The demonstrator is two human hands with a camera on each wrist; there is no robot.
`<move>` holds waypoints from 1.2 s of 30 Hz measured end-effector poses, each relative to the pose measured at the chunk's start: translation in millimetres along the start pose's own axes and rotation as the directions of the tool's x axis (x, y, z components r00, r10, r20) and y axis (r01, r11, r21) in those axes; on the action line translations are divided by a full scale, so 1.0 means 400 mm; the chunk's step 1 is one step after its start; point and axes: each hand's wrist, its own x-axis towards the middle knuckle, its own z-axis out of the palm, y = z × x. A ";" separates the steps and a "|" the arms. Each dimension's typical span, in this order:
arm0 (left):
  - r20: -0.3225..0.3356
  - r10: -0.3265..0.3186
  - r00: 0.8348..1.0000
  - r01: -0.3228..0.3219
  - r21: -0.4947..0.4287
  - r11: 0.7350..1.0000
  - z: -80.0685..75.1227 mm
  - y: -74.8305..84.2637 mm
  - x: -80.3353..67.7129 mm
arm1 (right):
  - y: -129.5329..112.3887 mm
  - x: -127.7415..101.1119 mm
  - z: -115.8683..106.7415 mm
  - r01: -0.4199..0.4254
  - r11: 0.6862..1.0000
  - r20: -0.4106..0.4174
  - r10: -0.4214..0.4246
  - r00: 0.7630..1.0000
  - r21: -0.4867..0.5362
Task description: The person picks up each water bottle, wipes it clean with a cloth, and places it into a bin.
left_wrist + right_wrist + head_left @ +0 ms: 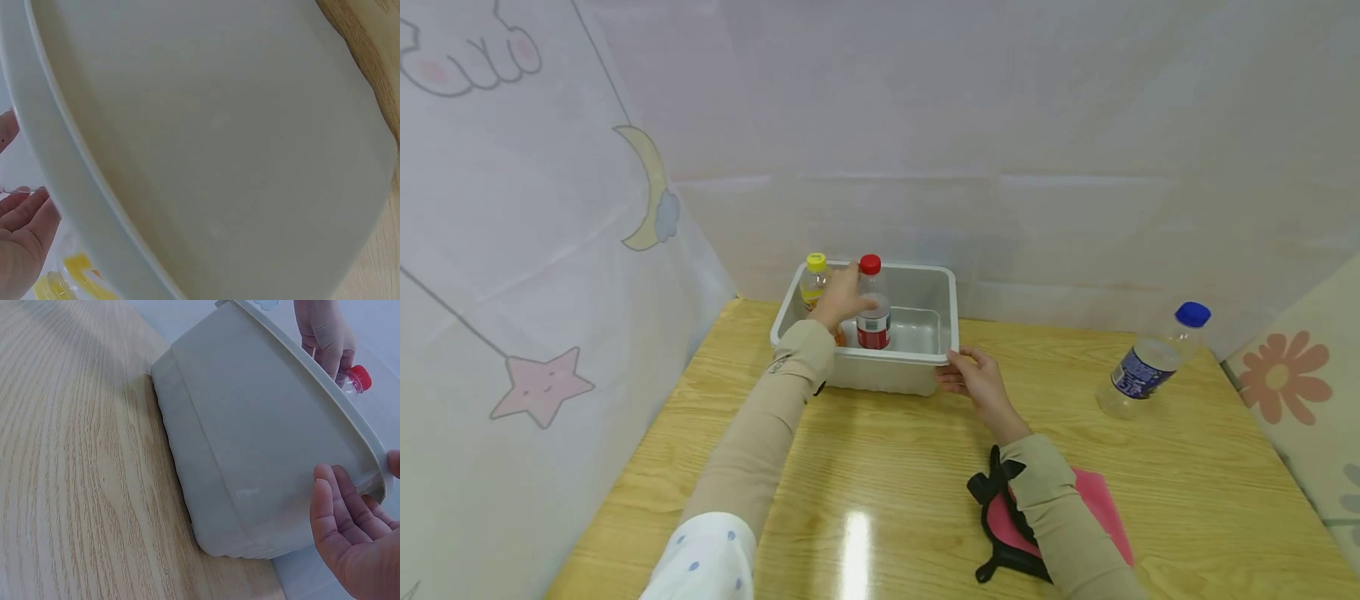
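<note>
Red-capped bottle of clear plastic, standing in a pale grey tub on a wood-grained table; its label is mostly red, with a band of white and dark above. Directions are clock positions in the head view, 12 o'clock being away from the wearer. The bottle lies at about 3 o'clock from the middle of the left hand, which grasps it, fingers passing behind the neck and thumb against the near side. At 9 o'clock from this hand, within the tub, is a yellow-capped bottle. The right hand, at the tub's 4 o'clock corner, grips the rim, thumb above and fingers beneath. Only the head view includes the blue-capped bottle, at 3 o'clock from the right hand and well apart from the tub, and the pink sheet with a black piece, partly covered by the right sleeve. The right wrist view adds the tub's outer side wall and wavy lower edge; the left wrist view shows finger and thumb on opposite sides of clear plastic.
</note>
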 end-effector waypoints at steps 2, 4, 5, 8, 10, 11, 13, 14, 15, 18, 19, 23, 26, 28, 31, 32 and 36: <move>-0.009 0.005 1.000 -0.005 0.008 1.000 0.002 -0.001 0.000 | 0.000 0.000 0.000 -0.003 1.000 0.000 0.003 1.000 -0.002; -0.011 0.005 1.000 -0.005 -0.003 1.000 0.003 -0.001 -0.001 | -0.001 0.001 0.000 -0.005 1.000 -0.005 0.005 1.000 -0.004; -0.011 0.005 1.000 -0.005 -0.010 1.000 0.003 -0.002 -0.001 | -0.001 0.001 0.000 -0.004 1.000 -0.005 0.004 1.000 -0.006; -0.008 0.002 1.000 -0.002 -0.032 0.999 0.001 -0.002 -0.003 | -0.002 0.002 0.000 0.000 1.000 -0.002 0.000 1.000 -0.019; -0.008 -0.003 1.000 0.003 -0.045 0.999 -0.002 -0.002 -0.004 | -0.002 0.003 0.000 0.002 1.000 0.003 -0.002 1.000 -0.021; -0.008 -0.004 1.000 0.003 -0.051 0.999 -0.003 -0.002 -0.005 | -0.002 0.004 0.000 0.000 1.000 0.004 0.000 1.000 -0.020; -0.010 -0.006 1.000 0.006 -0.061 0.998 -0.006 0.001 -0.007 | -0.004 0.004 0.000 0.001 1.000 0.008 -0.001 1.000 -0.020; -0.014 -0.003 1.000 0.002 -0.066 0.998 -0.008 0.002 -0.009 | -0.005 0.004 0.000 0.001 1.000 0.008 -0.001 1.000 -0.020; -0.013 -0.003 1.000 0.002 -0.066 0.998 -0.009 0.002 -0.011 | -0.006 0.004 0.000 -0.001 1.000 0.007 0.001 1.000 -0.018; -0.018 0.005 1.000 -0.006 -0.060 0.998 -0.011 0.009 -0.021 | -0.008 0.003 -0.004 -0.008 1.000 -0.017 0.008 1.000 -0.021; -0.019 0.004 1.000 -0.005 -0.054 0.999 -0.013 0.012 -0.026 | -0.008 0.002 -0.007 -0.012 1.000 -0.028 0.011 1.000 -0.026; -0.023 -0.027 0.999 0.025 -0.085 0.996 -0.028 0.025 -0.051 | -0.015 -0.007 -0.034 -0.020 0.995 -0.060 0.014 0.998 -0.095; -0.050 -0.026 0.998 0.020 -0.116 0.993 -0.040 0.032 -0.072 | -0.031 -0.023 -0.066 -0.001 0.979 -0.053 -0.010 0.999 -0.204; -0.083 0.001 0.997 -0.010 -0.117 0.993 -0.044 0.034 -0.086 | -0.040 -0.037 -0.088 0.024 0.956 -0.033 -0.035 0.999 -0.293; -0.123 0.048 0.991 -0.062 -0.114 0.992 -0.046 0.038 -0.112 | -0.048 -0.064 -0.117 0.055 0.917 0.001 -0.060 0.998 -0.396; -0.136 0.064 0.989 -0.079 -0.108 0.991 -0.046 0.039 -0.120 | -0.050 -0.072 -0.126 0.067 0.905 0.013 -0.067 0.998 -0.421; -0.186 0.104 0.977 -0.130 -0.130 0.983 -0.041 0.041 -0.151 | -0.052 -0.104 -0.155 0.099 0.865 0.042 -0.090 0.995 -0.493</move>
